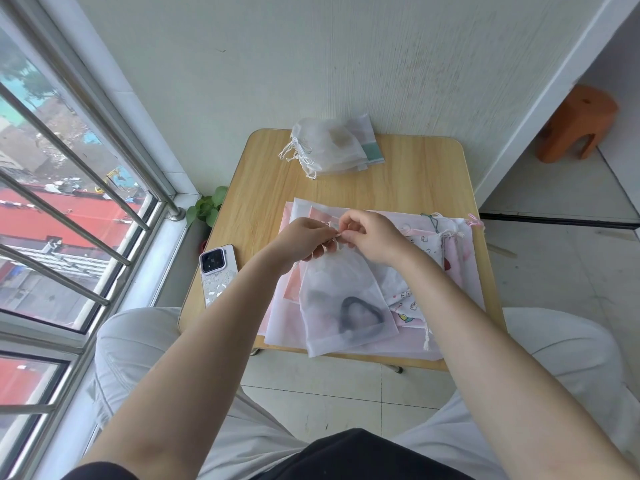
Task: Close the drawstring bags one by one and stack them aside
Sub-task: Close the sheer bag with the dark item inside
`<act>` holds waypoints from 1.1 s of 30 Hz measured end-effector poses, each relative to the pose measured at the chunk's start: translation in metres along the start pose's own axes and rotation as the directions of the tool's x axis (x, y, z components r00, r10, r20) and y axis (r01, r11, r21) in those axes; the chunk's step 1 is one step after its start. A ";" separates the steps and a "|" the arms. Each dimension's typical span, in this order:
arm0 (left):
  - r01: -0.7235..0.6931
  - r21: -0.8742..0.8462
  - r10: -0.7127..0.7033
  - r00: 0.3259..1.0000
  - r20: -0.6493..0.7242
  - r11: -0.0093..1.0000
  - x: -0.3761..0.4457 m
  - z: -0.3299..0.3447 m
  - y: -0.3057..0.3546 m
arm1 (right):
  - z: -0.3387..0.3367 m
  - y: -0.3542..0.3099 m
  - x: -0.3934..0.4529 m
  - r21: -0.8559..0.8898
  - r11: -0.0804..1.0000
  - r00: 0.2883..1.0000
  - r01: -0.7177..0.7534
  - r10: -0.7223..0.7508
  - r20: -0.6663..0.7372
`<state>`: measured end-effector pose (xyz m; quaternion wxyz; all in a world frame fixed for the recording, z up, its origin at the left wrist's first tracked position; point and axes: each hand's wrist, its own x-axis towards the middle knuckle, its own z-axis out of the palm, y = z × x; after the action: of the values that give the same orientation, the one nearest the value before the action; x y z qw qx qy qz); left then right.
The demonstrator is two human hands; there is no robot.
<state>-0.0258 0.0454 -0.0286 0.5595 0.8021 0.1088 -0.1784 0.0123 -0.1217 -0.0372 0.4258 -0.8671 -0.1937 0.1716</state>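
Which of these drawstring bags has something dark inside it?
The sheer white bag on top of the near pile, its neck pinched by both hands, left and right. A dark looped object shows through it; the other bags show none.

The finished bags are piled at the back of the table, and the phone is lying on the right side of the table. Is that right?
Not quite. In the head view the phone lies on the left side of the table, by the window. The finished bags are indeed piled at the back.

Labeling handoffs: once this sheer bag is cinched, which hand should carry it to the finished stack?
Probably left. The closed-bag stack lies at the table's far edge, left of centre, nearer the left hand. Both hands pinch the sheer bag at its top; the right hand would reach across.
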 end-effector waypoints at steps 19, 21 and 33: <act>-0.121 -0.046 0.110 0.976 -0.187 0.992 0.006 0.009 -0.010 | 0.001 -0.011 -0.002 0.081 0.993 0.993 -0.082 0.088 -0.073; -0.118 -0.059 0.104 0.974 -0.199 0.991 0.005 0.009 -0.010 | 0.001 -0.012 -0.003 0.050 0.996 0.992 -0.072 0.077 -0.097; -0.070 -0.027 0.064 0.980 -0.186 0.997 0.001 0.002 -0.001 | 0.005 -0.012 -0.003 -0.049 0.999 0.980 -0.014 0.004 -0.199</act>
<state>-0.0254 0.0437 -0.0306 0.5659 0.8090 0.1361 -0.0823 0.0054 -0.1131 -0.0304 0.4205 -0.8910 -0.1506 0.0810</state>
